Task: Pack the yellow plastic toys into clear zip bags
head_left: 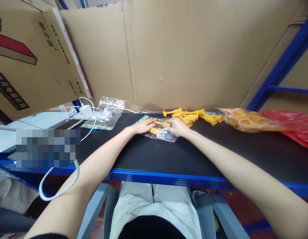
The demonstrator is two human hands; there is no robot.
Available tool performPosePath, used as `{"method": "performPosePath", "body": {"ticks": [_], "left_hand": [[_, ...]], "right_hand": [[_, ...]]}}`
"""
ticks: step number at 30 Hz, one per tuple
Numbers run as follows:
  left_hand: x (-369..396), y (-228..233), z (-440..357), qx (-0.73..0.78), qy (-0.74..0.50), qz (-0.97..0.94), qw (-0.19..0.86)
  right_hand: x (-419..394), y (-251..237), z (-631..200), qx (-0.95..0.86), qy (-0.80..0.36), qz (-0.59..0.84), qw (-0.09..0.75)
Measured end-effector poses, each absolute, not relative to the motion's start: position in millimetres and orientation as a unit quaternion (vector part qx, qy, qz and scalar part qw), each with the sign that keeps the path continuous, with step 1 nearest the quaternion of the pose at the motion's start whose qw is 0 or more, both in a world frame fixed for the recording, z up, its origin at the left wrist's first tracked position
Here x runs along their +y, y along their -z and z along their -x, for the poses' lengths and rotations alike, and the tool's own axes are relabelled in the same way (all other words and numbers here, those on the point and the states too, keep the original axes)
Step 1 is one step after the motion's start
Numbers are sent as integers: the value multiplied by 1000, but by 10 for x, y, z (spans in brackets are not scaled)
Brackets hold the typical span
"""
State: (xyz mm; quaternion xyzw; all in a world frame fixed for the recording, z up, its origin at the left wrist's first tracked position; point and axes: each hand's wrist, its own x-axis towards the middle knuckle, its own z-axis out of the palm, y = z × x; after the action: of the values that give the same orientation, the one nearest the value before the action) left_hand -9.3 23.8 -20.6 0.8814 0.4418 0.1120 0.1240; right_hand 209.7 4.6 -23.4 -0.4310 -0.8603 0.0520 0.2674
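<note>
A clear plastic bag [166, 135] with a colourful printed strip lies on the black tabletop before me, with yellow plastic pieces [155, 130] at it. My left hand [144, 126] rests on the bag's left side, fingers closed on the film near the strip. At the right side, my right hand [179, 127] grips a yellow piece [164, 123] over the bag; its fingertips are partly hidden. Whether that piece is inside the film I cannot tell. Behind my right hand lie several loose yellow flared, tube-like pieces [199, 113].
A filled bag of yellow pieces [248, 120] and a red plastic bag [290, 124] lie at the right. Another clear bag [111, 104], a white charger [86, 112] and cables are at the left. Cardboard [183, 56] stands behind the table's blue front edge [168, 176].
</note>
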Motion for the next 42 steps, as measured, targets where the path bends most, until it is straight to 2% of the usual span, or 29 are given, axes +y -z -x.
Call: {"method": "performPosePath", "body": {"ticks": [12,16,20,23,28,38,42], "left_hand": [[244,230,52,445,-123,-883,79],[255,230,71,449,-121,-883,65],[286,230,113,470,-104,-874,68],[310,228,155,485,-96,-866,70],[342,223,211,499,-89,-859,63],[247,139,172,517,-78,-849,79],[252,129,168,523,-70,-846,79]], "right_hand": [[196,373,-2063,-803,-121,467,348],[239,422,-2039,-781,-181,473,365],[182,341,-2032,-802,-150,447,367],[73,218,-2035,-837,-141,420,322],[-86,79,-2032,-885,-212,358,211],[-124,12,-2051,-904,-220,328,161],[-199,-41,-2052,-889,-233,372,128]]}}
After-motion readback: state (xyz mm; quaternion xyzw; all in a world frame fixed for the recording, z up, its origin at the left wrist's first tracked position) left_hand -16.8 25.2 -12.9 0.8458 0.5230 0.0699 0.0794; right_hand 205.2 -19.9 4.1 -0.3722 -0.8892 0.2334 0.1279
